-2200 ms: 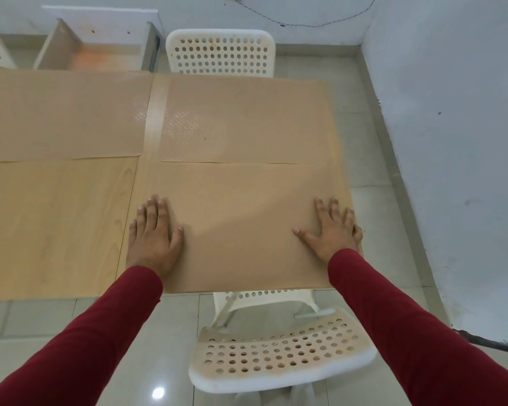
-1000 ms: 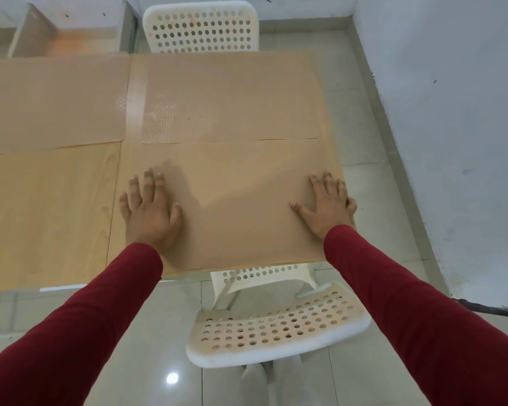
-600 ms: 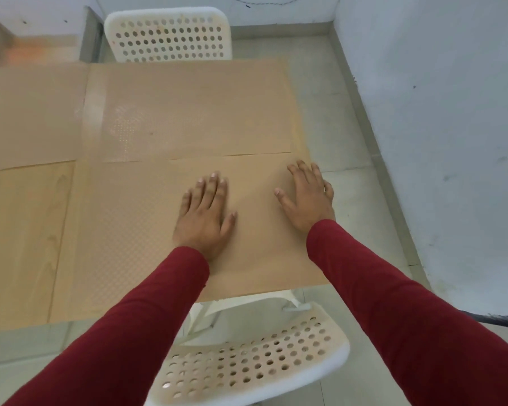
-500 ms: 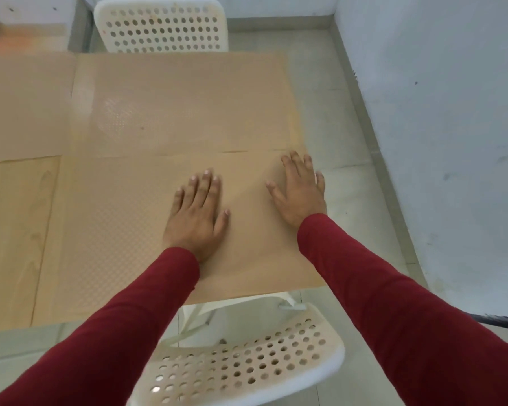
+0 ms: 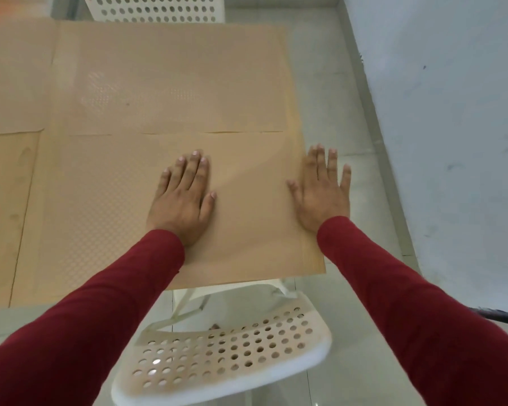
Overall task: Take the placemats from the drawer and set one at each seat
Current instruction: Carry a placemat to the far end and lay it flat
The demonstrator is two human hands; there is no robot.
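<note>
Head cam has the left hand (image 5: 185,200) and right hand (image 5: 323,191) spread flat, gripping nothing, so I'd press the near placemat (image 5: 100,206) square with the table (image 5: 0,218) edge.

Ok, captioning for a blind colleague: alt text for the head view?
Two hands, left hand and right hand, lie flat and open on a tan placemat at the table's near right corner, above a white chair. More mats lie beyond.
</note>
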